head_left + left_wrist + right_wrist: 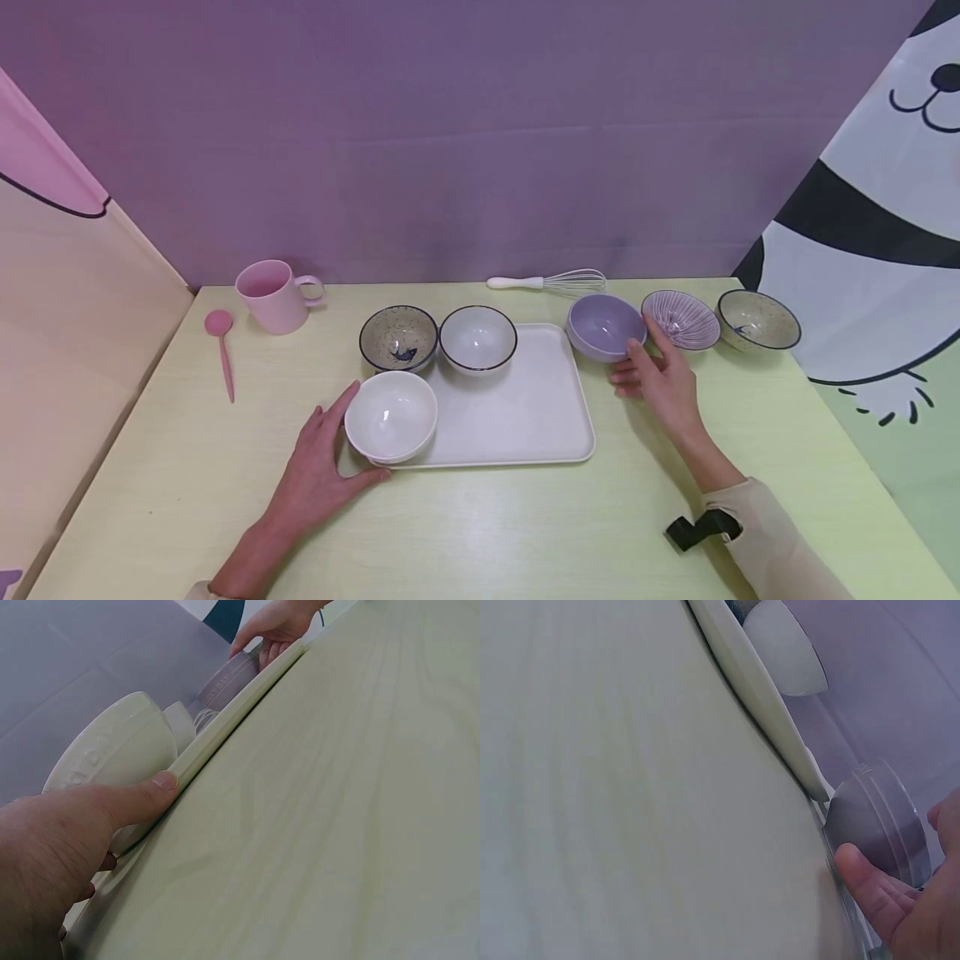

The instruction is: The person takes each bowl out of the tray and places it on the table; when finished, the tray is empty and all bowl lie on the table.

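Note:
My left hand (318,471) is spread around the near left side of a plain white bowl (392,417) on the left front corner of a white tray (517,400). In the left wrist view its thumb (150,795) lies along the tray edge below the bowl (120,746); the other fingers are partly hidden. Fingers of my right hand (667,392) grip the right near side of a purple bowl (606,327), right of the tray. The right wrist view shows the thumb (866,885) low against that bowl (877,821).
A speckled bowl (397,337) and a dark-rimmed white bowl (477,339) stand at the tray's back. A striped bowl (682,320) and another speckled bowl (759,320) are right. Behind lies a whisk (517,283); a pink mug (273,300) and spoon (225,362) are left.

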`<state>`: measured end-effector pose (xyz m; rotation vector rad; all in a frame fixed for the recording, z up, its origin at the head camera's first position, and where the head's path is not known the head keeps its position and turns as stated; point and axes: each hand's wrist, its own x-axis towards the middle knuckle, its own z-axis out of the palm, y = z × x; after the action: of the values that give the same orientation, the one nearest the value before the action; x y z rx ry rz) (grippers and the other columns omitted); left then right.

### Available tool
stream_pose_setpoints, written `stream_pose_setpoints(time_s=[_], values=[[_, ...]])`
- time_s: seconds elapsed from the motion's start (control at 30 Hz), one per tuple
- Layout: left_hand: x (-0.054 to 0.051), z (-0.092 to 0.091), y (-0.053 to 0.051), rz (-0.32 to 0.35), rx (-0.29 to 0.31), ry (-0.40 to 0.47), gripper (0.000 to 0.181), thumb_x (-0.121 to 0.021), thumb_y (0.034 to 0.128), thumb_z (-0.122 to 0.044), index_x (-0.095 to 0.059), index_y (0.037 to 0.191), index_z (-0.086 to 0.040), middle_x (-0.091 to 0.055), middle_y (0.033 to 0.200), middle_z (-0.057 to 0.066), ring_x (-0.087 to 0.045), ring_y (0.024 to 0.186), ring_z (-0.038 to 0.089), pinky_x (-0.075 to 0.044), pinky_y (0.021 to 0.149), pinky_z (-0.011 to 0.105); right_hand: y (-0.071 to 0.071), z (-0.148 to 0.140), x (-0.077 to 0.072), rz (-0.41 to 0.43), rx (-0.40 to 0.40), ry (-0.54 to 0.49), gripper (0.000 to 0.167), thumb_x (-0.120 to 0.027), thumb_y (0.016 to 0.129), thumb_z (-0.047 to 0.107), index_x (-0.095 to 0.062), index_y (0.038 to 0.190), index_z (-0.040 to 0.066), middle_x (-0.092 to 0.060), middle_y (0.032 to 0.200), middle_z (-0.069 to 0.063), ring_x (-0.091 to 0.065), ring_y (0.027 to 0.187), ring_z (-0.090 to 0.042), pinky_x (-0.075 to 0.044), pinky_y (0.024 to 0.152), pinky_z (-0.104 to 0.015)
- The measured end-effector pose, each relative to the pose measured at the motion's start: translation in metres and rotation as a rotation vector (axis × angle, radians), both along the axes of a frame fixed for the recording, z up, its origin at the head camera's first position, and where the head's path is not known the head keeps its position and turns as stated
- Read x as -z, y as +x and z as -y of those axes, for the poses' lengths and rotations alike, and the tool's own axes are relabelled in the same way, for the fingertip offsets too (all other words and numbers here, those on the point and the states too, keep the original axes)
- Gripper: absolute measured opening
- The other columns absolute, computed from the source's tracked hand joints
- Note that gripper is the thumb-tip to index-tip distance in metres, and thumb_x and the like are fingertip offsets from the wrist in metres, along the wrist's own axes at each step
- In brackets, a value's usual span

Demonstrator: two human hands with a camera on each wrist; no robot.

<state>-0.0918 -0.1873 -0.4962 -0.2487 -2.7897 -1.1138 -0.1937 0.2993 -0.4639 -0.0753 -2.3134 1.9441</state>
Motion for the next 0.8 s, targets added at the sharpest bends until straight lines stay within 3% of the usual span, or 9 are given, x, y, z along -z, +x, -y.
stream_pose_setpoints(time_s=[0.27,0.47,0.8], values=[[0.000,0.000,0.000,0.001,0.000,0.003,0.122,-0.105,0.0764,-0.038,-0.032,0.174,-0.025,-0.046,0.170,0.025,-0.027,0.158,0.065,-0.036,0.116,0.088,0.006,-0.003,-0.003,-0.006,0.035,0.132,0.072,-0.062,0.116,0.028,-0.026,0.178,0.025,-0.082,0.092,-0.001,-0.081,0.074,-0.013,-0.070,0.072,-0.032],[-0.001,0.000,0.000,0.007,0.000,-0.003,0.123,-0.104,0.0765,-0.038,-0.032,0.175,-0.025,-0.045,0.171,0.025,-0.027,0.158,0.066,-0.036,0.115,0.088,0.014,-0.003,-0.006,-0.022,0.051,0.183,0.070,-0.063,0.115,0.030,-0.030,0.177,0.026,-0.084,0.093,-0.007,-0.080,0.072,-0.011,-0.070,0.067,-0.032],[-0.002,0.001,0.000,0.015,-0.002,0.001,0.123,-0.104,0.0766,-0.038,-0.032,0.175,-0.025,-0.045,0.172,0.024,-0.026,0.158,0.065,-0.034,0.117,0.088,0.022,0.004,-0.011,-0.104,0.102,0.170,0.061,-0.064,0.115,0.023,-0.043,0.172,0.016,-0.080,0.078,0.003,-0.075,0.061,-0.011,-0.067,0.059,-0.027]])
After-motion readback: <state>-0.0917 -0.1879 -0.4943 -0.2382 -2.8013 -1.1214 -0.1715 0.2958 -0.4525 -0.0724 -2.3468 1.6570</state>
